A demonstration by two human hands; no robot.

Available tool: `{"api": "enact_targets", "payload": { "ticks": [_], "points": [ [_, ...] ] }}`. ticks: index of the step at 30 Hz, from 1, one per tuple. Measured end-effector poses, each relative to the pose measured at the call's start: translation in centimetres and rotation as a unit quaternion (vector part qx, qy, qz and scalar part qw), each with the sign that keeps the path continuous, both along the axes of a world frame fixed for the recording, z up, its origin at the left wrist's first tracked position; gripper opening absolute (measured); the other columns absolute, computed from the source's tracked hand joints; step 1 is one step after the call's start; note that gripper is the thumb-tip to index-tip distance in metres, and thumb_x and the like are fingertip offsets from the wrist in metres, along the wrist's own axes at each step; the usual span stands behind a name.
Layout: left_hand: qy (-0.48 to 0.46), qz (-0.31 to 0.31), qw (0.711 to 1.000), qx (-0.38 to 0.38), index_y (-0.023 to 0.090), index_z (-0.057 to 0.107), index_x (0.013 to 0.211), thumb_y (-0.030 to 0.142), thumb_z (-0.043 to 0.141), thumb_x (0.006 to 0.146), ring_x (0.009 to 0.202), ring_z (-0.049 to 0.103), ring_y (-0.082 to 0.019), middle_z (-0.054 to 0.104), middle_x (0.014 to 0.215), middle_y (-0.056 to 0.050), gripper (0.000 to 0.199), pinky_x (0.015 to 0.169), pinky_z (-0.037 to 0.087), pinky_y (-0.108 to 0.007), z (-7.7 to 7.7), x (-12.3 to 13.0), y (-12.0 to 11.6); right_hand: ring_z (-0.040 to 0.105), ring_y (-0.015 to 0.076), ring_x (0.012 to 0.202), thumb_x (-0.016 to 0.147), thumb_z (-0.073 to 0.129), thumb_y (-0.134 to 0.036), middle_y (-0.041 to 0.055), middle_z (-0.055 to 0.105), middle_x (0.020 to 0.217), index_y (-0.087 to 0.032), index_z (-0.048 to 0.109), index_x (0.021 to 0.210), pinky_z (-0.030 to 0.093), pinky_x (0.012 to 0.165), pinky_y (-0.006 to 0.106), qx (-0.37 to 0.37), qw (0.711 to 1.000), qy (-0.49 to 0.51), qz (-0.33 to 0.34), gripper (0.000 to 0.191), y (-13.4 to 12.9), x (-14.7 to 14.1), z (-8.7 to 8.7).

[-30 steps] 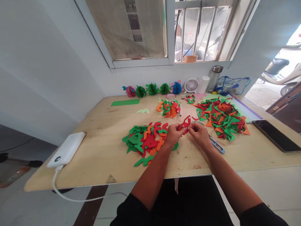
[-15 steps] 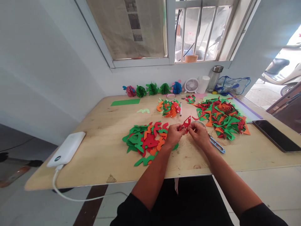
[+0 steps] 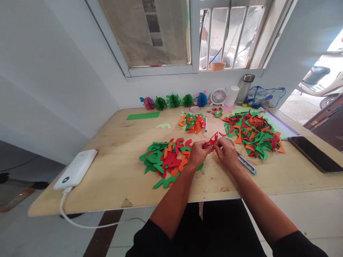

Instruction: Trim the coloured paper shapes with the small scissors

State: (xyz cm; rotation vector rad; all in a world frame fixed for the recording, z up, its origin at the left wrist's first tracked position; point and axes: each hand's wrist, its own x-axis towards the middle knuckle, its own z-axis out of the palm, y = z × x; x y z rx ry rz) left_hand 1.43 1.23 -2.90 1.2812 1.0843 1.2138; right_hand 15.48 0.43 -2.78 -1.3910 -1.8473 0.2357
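A small red paper cutout (image 3: 213, 139) with pale spots is pinched in my left hand (image 3: 199, 154), just above the table. My right hand (image 3: 226, 152) has its fingertips together at the cutout's right edge; the fingers hide that part of it. Left of my hands lies a loose pile of green, red and orange paper cutouts (image 3: 155, 157), partly behind my left hand. Beside my right wrist rests a blue-handled craft knife (image 3: 247, 163). A ring-like object (image 3: 229, 140), perhaps a roll of tape, shows behind my right hand.
A big heap of paper scraps (image 3: 254, 134) lies at right, near a black phone (image 3: 316, 153). Smaller spotted cutouts (image 3: 193, 122) and a marker pen (image 3: 205, 124) sit ahead. Along the wall stand paper figures (image 3: 173, 101) and a fan (image 3: 218, 97). A cabled power bank (image 3: 77, 169) is at left.
Almost nothing differs. My right-hand fingers have shifted very slightly at the red paper cutout; my left hand keeps its hold.
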Motion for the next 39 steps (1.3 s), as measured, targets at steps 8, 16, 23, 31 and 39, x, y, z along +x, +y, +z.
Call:
{"api": "enact_targets", "payload": {
  "ticks": [8,16,23,31,39],
  "points": [
    [0.039,-0.003,0.999,0.023,0.012,0.063,0.063,0.033,0.064,0.067,0.052,0.044,-0.009,0.054,0.056,0.001,0.022,0.049,0.034,-0.020,-0.26,-0.01,0.11,0.053,0.0181,0.067,0.080,0.051,-0.026,0.0039,0.060,0.069,-0.021,0.054,0.070,0.040,0.064,0.029,0.029,1.000,-0.008,0.001,0.012,0.16,0.08,-0.18],
    [0.066,0.011,0.998,0.023,0.013,0.062,0.062,0.030,0.061,0.068,0.052,0.043,-0.009,0.052,0.054,0.002,0.019,0.048,0.029,-0.020,-0.33,0.02,0.17,0.055,0.0175,0.066,0.079,0.052,-0.026,0.0039,0.062,0.069,-0.020,0.057,0.072,0.040,0.060,0.028,0.015,1.000,0.009,0.008,0.011,0.26,0.16,-0.29],
    [0.034,0.014,0.999,-0.005,0.012,0.065,0.067,0.028,0.061,0.067,0.053,0.048,-0.010,0.057,0.058,0.000,0.016,0.050,0.035,-0.021,0.10,0.06,0.02,0.056,0.0172,0.066,0.079,0.052,-0.030,0.0041,0.064,0.073,-0.020,0.060,0.080,0.041,0.060,0.028,-0.018,0.997,0.067,-0.023,0.013,0.09,0.01,-0.03],
    [0.003,0.026,1.000,-0.010,0.013,0.061,0.062,0.032,0.065,0.065,0.050,0.047,-0.009,0.053,0.052,0.002,0.019,0.047,0.035,-0.020,0.06,0.10,0.12,0.053,0.0150,0.061,0.077,0.054,-0.038,0.0028,0.062,0.069,-0.018,0.061,0.076,0.039,0.057,0.027,-0.106,0.976,0.192,-0.003,0.021,0.16,0.07,0.44],
    [-0.028,0.000,0.999,-0.020,0.013,0.060,0.064,0.034,0.069,0.064,0.048,0.048,-0.007,0.053,0.052,0.003,0.022,0.046,0.038,-0.019,0.30,0.29,-0.01,0.046,0.0121,0.052,0.069,0.060,-0.037,-0.0008,0.057,0.058,-0.019,0.059,0.067,0.035,0.050,0.025,-0.157,0.956,0.245,0.038,0.018,0.41,-0.08,0.51]
  ]
}}
